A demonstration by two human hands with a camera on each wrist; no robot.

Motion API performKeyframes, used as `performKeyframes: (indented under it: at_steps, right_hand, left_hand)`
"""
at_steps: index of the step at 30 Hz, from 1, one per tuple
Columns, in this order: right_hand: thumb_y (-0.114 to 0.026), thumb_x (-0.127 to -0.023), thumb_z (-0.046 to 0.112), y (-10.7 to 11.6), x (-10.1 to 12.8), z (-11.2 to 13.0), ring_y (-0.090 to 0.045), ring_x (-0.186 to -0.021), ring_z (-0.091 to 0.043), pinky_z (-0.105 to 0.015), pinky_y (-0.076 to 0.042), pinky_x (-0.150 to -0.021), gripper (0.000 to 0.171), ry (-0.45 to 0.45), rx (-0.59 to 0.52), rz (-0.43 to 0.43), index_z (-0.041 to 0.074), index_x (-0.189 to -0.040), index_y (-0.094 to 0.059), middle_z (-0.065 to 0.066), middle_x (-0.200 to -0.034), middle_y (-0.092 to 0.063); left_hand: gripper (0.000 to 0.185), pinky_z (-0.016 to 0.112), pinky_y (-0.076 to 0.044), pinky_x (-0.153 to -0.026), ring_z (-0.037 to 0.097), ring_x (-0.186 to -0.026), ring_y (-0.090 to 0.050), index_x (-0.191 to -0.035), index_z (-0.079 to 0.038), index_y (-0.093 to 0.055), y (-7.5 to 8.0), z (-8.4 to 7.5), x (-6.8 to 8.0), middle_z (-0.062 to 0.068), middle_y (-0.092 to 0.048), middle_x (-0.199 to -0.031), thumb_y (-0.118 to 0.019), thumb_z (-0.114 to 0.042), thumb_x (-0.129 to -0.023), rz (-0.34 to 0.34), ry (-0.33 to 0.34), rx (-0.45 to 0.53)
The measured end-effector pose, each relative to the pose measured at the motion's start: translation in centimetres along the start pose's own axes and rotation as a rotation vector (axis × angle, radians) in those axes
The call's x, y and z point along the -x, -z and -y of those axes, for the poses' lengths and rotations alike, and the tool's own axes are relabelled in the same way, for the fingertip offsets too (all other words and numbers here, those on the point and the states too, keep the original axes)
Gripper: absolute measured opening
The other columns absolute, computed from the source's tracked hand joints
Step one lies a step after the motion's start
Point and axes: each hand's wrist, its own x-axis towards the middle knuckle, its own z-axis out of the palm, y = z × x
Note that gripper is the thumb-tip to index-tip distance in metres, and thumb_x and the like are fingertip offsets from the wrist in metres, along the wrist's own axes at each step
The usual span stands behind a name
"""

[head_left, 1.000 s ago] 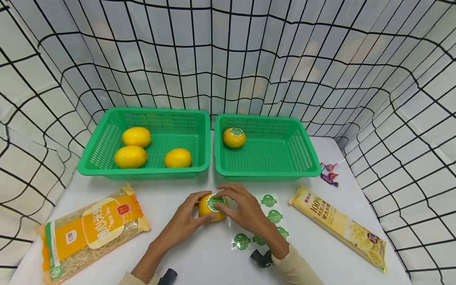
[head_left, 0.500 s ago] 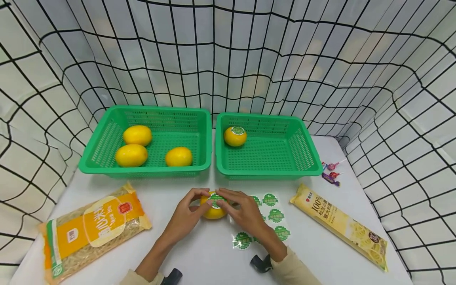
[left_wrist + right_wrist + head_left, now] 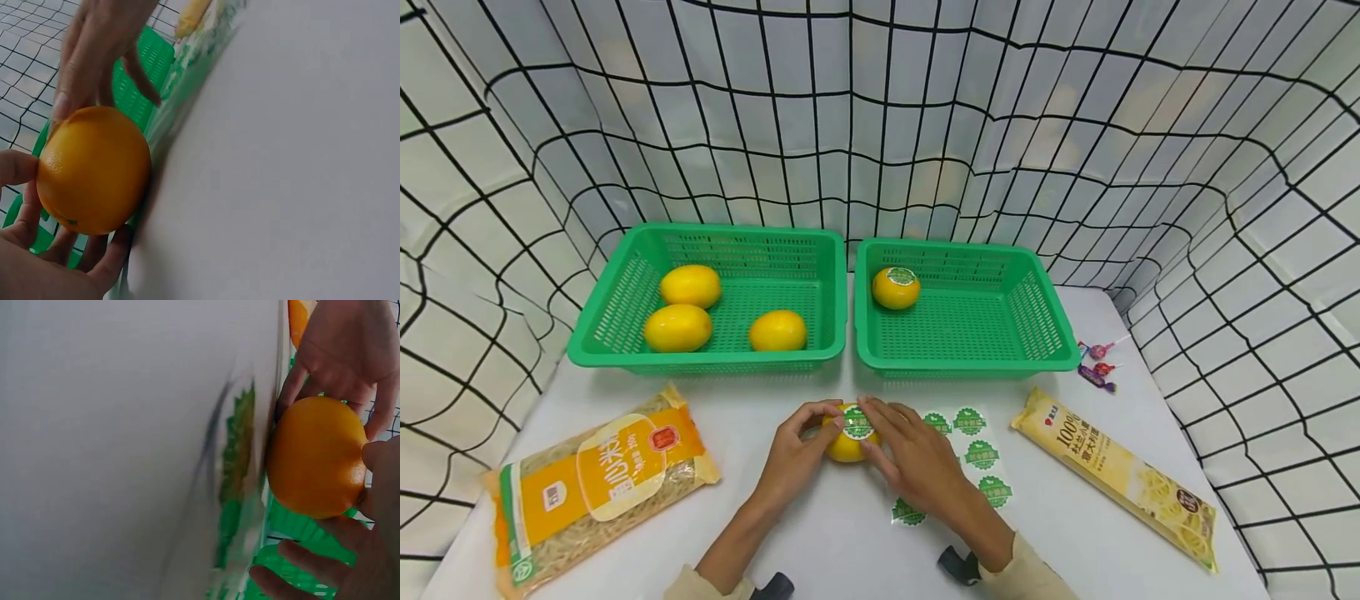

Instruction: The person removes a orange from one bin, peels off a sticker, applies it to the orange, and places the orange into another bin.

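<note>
You are holding an orange (image 3: 847,437) on the white tabletop (image 3: 820,533), just in front of the gap between two green baskets. A green round sticker (image 3: 857,424) is now sitting on its top. Your left hand (image 3: 793,457) is cupping the orange's left side, fingers curled round it. Your right hand (image 3: 913,458) is lying over the right side, fingertips pressing the sticker down. A second ago the sticker was showing more openly between your fingers; now your right hand is covering more of it, so the label looks to be getting smoothed flat. Just right of the orange, a sheet of stickers (image 3: 973,454) is lying partly under your right wrist. The left basket (image 3: 625,300) is holding three plain oranges; the right basket (image 3: 1037,317) is holding one labelled orange (image 3: 895,287). A noodle bag (image 3: 587,483) is lying far left, a pasta pack (image 3: 1120,475) far right.
</note>
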Motion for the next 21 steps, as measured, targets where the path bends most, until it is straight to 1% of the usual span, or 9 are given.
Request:
performKeyframes:
  at_steps: [1, 3, 8, 10, 13, 14, 16, 18, 21]
  right_hand:
    - [-0.049, -0.112, 0.049, 0.1, 0.0, 0.0, -0.052, -0.144, -0.022, -0.048, -0.06, -0.096, 0.061, -0.007, -0.016, 0.016, 0.023, -0.166, -0.037, 0.003, -0.165, -0.047]
    - [-0.047, -0.113, 0.049, 0.3, -0.1, 0.0, -0.051, -0.146, -0.021, -0.051, -0.058, -0.099, 0.059, -0.028, -0.092, 0.04, 0.026, -0.166, -0.038, 0.003, -0.166, -0.046]
    - [-0.048, -0.113, 0.048, 0.4, -1.1, -0.3, -0.047, -0.15, -0.024, -0.06, -0.047, -0.112, 0.047, -0.093, -0.371, 0.068, 0.038, -0.158, -0.05, 0.003, -0.165, -0.048]
    - [-0.052, -0.111, 0.048, 0.2, -1.4, -0.5, -0.046, -0.151, -0.025, -0.06, -0.044, -0.116, 0.044, -0.124, -0.468, 0.078, 0.04, -0.155, -0.054, 0.001, -0.164, -0.049]
    - [-0.057, -0.11, 0.047, -0.2, -1.4, -0.7, -0.046, -0.151, -0.025, -0.059, -0.043, -0.118, 0.044, -0.161, -0.554, 0.089, 0.039, -0.153, -0.057, 0.001, -0.163, -0.05]
    - [-0.058, -0.109, 0.047, -0.2, -1.4, -0.7, -0.045, -0.151, -0.025, -0.058, -0.042, -0.118, 0.044, -0.166, -0.57, 0.092, 0.039, -0.153, -0.057, 0.001, -0.163, -0.05]
    - [-0.056, -0.11, 0.047, -0.4, -1.3, -0.7, -0.046, -0.15, -0.025, -0.058, -0.042, -0.118, 0.047, -0.16, -0.551, 0.091, 0.039, -0.157, -0.052, 0.002, -0.164, -0.049]
    - [-0.052, -0.111, 0.049, -0.6, -1.2, -0.7, -0.047, -0.149, -0.026, -0.058, -0.043, -0.118, 0.051, -0.142, -0.5, 0.09, 0.039, -0.161, -0.044, 0.005, -0.165, -0.046]
    - [-0.044, -0.113, 0.051, -0.7, -1.2, -0.6, -0.049, -0.147, -0.027, -0.058, -0.044, -0.116, 0.055, -0.117, -0.384, 0.093, 0.039, -0.166, -0.032, 0.01, -0.167, -0.043]
  left_hand:
    - [0.017, 0.023, -0.048, -0.103, 0.024, -0.131, -0.057, -0.115, -0.009, -0.071, -0.1, -0.1, 0.0, 0.004, -0.066, -0.142, -0.07, -0.022, -0.104, -0.001, 0.009, 0.002]
    - [0.016, 0.027, -0.047, -0.104, 0.025, -0.13, -0.057, -0.114, -0.009, -0.07, -0.1, -0.2, 0.0, 0.005, -0.066, -0.142, -0.069, -0.02, -0.103, -0.003, 0.01, 0.002]
    - [0.016, 0.034, -0.046, -0.107, 0.028, -0.129, -0.057, -0.114, -0.008, -0.067, -0.1, -0.2, 0.1, 0.008, -0.066, -0.141, -0.069, -0.019, -0.103, -0.002, 0.001, 0.006]
    - [0.016, 0.036, -0.045, -0.109, 0.028, -0.129, -0.056, -0.114, -0.008, -0.067, -0.1, -0.2, 0.1, 0.007, -0.066, -0.141, -0.069, -0.019, -0.103, 0.004, 0.014, 0.008]
    - [0.018, 0.038, -0.043, -0.111, 0.026, -0.131, -0.056, -0.113, -0.008, -0.066, -0.2, -0.1, 0.1, 0.006, -0.066, -0.14, -0.07, -0.023, -0.103, 0.007, 0.037, 0.015]
    - [0.019, 0.038, -0.043, -0.112, 0.025, -0.131, -0.056, -0.113, -0.008, -0.066, -0.3, -0.2, 0.2, 0.006, -0.066, -0.14, -0.071, -0.025, -0.103, 0.005, 0.041, 0.017]
    - [0.023, 0.037, -0.043, -0.112, 0.024, -0.131, -0.056, -0.113, -0.008, -0.066, -0.4, -0.2, 0.1, 0.006, -0.066, -0.14, -0.071, -0.027, -0.103, 0.001, 0.04, 0.02]
    - [0.025, 0.035, -0.043, -0.111, 0.024, -0.13, -0.056, -0.113, -0.007, -0.066, -0.5, -0.4, 0.1, 0.006, -0.066, -0.139, -0.072, -0.029, -0.103, -0.006, 0.041, 0.024]
    - [0.024, 0.03, -0.043, -0.109, 0.024, -0.13, -0.056, -0.114, -0.007, -0.065, -0.5, -0.5, 0.0, 0.007, -0.066, -0.139, -0.071, -0.027, -0.103, -0.006, 0.046, 0.031]
